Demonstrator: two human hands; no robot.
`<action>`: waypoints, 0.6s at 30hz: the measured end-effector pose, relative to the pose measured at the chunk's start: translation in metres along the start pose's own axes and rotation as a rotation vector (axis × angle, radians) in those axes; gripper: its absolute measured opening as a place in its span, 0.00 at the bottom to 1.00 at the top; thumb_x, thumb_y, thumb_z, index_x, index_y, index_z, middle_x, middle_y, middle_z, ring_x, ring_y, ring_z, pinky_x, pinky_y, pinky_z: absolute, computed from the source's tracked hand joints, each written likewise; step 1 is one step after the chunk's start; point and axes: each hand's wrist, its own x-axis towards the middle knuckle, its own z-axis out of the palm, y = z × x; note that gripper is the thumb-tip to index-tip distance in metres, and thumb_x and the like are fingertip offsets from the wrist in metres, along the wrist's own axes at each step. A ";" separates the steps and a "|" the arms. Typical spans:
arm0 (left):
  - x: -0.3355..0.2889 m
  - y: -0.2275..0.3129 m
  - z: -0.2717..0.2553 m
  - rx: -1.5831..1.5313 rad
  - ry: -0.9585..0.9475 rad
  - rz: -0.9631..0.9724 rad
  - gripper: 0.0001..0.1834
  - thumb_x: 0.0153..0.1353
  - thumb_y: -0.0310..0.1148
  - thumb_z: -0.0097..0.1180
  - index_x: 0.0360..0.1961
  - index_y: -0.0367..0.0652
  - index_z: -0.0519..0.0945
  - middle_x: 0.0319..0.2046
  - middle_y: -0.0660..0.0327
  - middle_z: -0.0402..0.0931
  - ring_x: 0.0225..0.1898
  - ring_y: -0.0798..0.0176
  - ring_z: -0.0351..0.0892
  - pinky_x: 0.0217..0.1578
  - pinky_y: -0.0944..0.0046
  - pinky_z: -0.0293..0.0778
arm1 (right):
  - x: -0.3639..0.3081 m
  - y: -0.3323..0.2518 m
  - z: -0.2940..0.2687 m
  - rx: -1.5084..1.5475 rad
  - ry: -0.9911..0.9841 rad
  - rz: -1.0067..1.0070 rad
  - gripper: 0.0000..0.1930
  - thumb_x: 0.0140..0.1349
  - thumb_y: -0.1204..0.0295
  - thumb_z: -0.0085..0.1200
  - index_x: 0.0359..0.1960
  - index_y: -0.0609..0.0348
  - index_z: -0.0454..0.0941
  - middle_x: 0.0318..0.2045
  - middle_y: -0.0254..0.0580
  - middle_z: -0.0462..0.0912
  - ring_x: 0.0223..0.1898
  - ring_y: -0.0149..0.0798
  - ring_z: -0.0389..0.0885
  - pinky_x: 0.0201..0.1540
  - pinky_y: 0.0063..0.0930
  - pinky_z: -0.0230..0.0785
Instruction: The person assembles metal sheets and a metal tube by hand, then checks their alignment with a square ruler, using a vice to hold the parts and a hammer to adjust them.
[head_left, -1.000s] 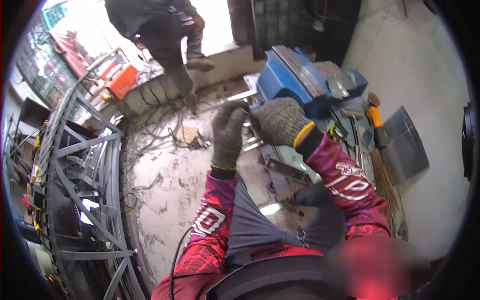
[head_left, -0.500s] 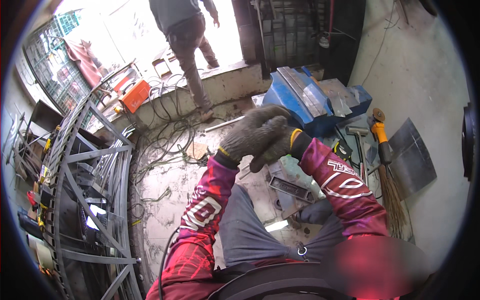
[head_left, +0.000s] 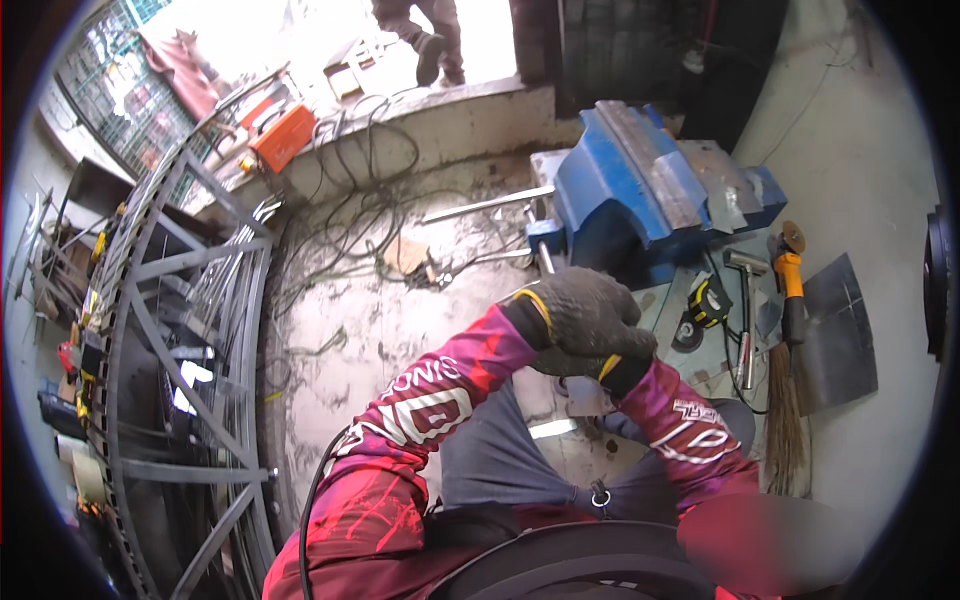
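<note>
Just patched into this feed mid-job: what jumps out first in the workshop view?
The big blue bench vise at upper right catches the eye first, on a bench with a hammer, tape measure and yellow-handled angle grinder beside it. Just below it, the left hand lies over the right hand, both in dark knit gloves with red sleeves. A curved grey metal frame fills the left side.
</note>
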 end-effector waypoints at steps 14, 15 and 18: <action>-0.015 -0.039 0.069 0.073 0.548 0.360 0.22 0.59 0.53 0.57 0.34 0.42 0.84 0.36 0.52 0.81 0.44 0.45 0.79 0.49 0.48 0.72 | -0.024 -0.001 0.019 -0.066 0.173 0.084 0.24 0.61 0.52 0.57 0.54 0.52 0.79 0.53 0.50 0.80 0.59 0.49 0.75 0.62 0.44 0.66; -0.015 -0.034 0.070 0.056 0.544 0.363 0.22 0.59 0.53 0.57 0.34 0.42 0.84 0.36 0.52 0.81 0.44 0.45 0.79 0.49 0.48 0.72 | -0.031 0.000 0.023 -0.072 0.184 0.092 0.24 0.61 0.53 0.57 0.54 0.52 0.79 0.54 0.50 0.79 0.59 0.49 0.74 0.62 0.44 0.66; -0.018 -0.019 0.069 0.234 0.510 0.317 0.23 0.55 0.54 0.59 0.31 0.41 0.83 0.30 0.51 0.80 0.41 0.45 0.79 0.47 0.47 0.73 | -0.049 -0.002 0.038 -0.098 0.224 0.116 0.25 0.61 0.53 0.57 0.55 0.52 0.78 0.55 0.50 0.79 0.60 0.50 0.74 0.62 0.44 0.66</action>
